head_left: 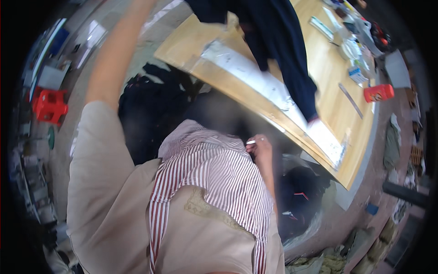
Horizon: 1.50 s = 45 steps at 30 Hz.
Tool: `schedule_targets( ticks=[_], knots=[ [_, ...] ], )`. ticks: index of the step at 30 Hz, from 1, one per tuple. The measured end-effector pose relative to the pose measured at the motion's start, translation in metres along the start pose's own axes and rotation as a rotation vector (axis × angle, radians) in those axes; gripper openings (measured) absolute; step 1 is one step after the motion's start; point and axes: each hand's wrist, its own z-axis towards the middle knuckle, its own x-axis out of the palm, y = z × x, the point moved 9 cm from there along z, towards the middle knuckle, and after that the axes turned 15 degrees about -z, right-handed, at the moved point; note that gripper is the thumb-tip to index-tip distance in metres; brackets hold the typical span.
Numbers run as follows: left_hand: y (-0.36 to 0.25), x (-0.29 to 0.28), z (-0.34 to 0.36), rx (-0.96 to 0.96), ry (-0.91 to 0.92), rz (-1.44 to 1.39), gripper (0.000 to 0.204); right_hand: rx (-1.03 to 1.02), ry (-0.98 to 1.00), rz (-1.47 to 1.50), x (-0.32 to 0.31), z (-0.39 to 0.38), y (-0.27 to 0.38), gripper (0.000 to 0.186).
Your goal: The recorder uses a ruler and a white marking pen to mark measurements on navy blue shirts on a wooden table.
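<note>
My left forearm (112,64) reaches up past the top edge, so my left hand is out of view. Over the table hangs a dark navy garment (283,41), blurred, one long narrow part dangling down with a touch of red at its end. Whether my left hand has hold of it cannot be seen. Low beside my striped apron (228,169), my right hand (260,148) is closed, with a small white stick-like thing (251,142) poking out between the fingers. Under the garment lies a long white strip (255,75) along the wooden table (335,82).
Dark clothes (153,98) are heaped at the table's left, and a clear bag of dark garments (299,196) stands to my right. On the table are a metal ruler (350,100), a red canister (378,93) and a small blue-white box (357,74). A red stool (50,106) stands far left.
</note>
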Motion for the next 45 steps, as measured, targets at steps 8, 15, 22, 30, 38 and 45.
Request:
schedule_targets(
  ticks=[8, 15, 22, 30, 38, 45],
  knots=[
    [-0.109, -0.489, -0.349, 0.002, -0.441, 1.624, 0.040, -0.125, 0.069, -0.094, 0.038, 0.033, 0.017, 0.016],
    [0.083, -0.501, -0.544, -0.989, 0.396, 1.493, 0.030, -0.293, 0.081, -0.496, 0.071, 0.053, 0.019, 0.016],
    [0.241, -0.244, -0.468, -1.388, -0.287, 0.050, 0.066, -0.151, 0.134, -0.747, 0.087, 0.038, 0.008, 0.016],
    [0.142, -0.176, -0.378, -0.730, 0.448, 0.659, 0.016, -0.084, 0.060, -0.569, 0.055, 0.002, 0.036, 0.017],
    [-0.128, 0.018, -0.293, -0.638, 0.685, -1.195, 0.045, -0.727, 0.384, -0.559, 0.096, -0.021, 0.216, 0.037],
    [-0.096, -0.004, -0.226, -0.684, 0.697, -1.214, 0.052, -0.371, 0.557, -1.094, 0.081, -0.036, 0.120, 0.043]
  ],
)
